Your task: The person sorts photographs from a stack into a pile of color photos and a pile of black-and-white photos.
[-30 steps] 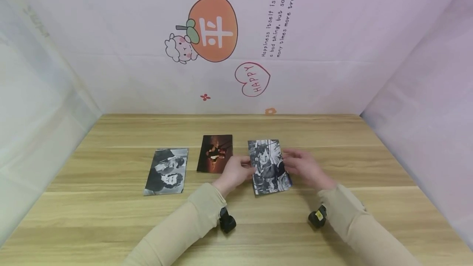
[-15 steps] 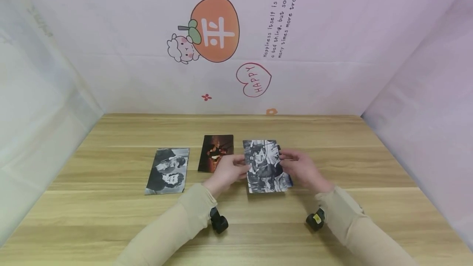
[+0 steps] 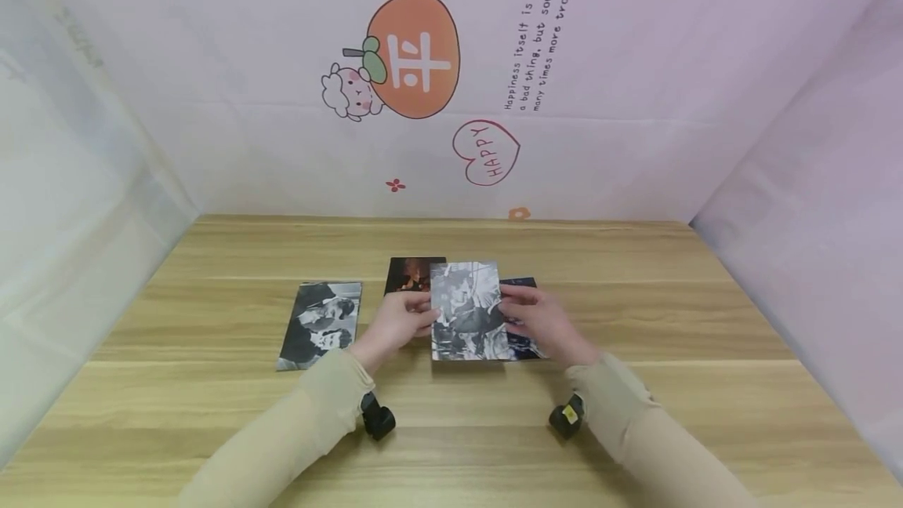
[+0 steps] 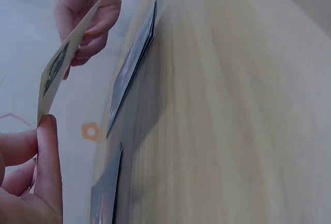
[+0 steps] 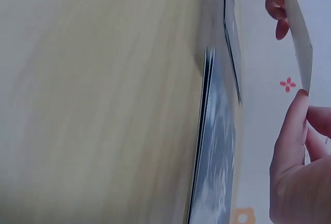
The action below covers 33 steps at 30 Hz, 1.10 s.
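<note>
A black-and-white photo card (image 3: 469, 316) is held above the table between both hands. My left hand (image 3: 393, 328) pinches its left edge between thumb and fingers, and my right hand (image 3: 546, 326) pinches the right edge. In the left wrist view the card (image 4: 62, 63) is raised and tilted, apart from the cards below. Partly covered by it in the head view is a dark blue photo pile (image 3: 524, 349), which the right wrist view shows as several stacked cards (image 5: 212, 146). A dark photo with orange tones (image 3: 407, 269) lies behind my left hand, partly hidden.
Farther left lies another black-and-white photo (image 3: 313, 328), its lower corner near my left sleeve. The wooden table (image 3: 466, 445) meets a printed white cloth (image 3: 600, 163) at the back, with cloth sides left and right. Each wrist carries a small black camera (image 3: 378, 418).
Both hands have lifted the black-and-white card off the right-hand pile and carried it left. The dark blue photo beneath is now exposed, and the card overlaps the orange-toned photo in the head view.
</note>
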{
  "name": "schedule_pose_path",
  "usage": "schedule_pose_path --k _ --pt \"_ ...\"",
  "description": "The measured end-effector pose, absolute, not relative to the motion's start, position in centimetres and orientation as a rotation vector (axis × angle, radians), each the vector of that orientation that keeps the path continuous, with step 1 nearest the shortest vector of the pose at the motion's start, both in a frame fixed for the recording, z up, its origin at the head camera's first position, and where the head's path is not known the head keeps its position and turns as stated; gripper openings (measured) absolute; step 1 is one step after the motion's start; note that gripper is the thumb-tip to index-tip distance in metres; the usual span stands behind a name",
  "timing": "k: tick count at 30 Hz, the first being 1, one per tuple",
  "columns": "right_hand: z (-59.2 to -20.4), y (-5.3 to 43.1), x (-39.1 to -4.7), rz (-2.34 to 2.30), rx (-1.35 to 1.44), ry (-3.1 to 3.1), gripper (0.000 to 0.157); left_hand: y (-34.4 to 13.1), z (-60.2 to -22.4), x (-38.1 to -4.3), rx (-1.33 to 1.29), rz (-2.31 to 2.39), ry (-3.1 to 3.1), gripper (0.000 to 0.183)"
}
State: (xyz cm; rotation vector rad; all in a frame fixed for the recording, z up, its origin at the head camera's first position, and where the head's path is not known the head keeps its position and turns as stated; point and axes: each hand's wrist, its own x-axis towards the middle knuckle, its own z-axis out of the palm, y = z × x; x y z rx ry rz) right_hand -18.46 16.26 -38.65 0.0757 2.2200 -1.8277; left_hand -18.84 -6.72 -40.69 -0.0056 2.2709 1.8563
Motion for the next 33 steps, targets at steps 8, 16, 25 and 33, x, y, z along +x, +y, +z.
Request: schedule_pose_path --k 8,16,25,33 --pt "-38.8 13.5 -18.6 -1.975 0.034 2.032 0.047 -9.8 -40.3 -19.2 -0.07 1.835 2.285 0.045" --pt "-38.8 9.4 -18.8 -2.082 0.092 1.964 0.043 -13.7 -39.6 -18.6 -0.04 1.721 2.35 0.048" --pt "-38.8 5.6 -18.8 -2.137 0.028 1.925 0.04 -17.6 -39.0 -17.7 0.015 1.649 2.42 0.053" --pt "-39.3 2.7 -18.4 -2.12 0.019 1.876 0.037 -20.4 -39.3 -16.8 -0.013 1.615 2.425 0.055"
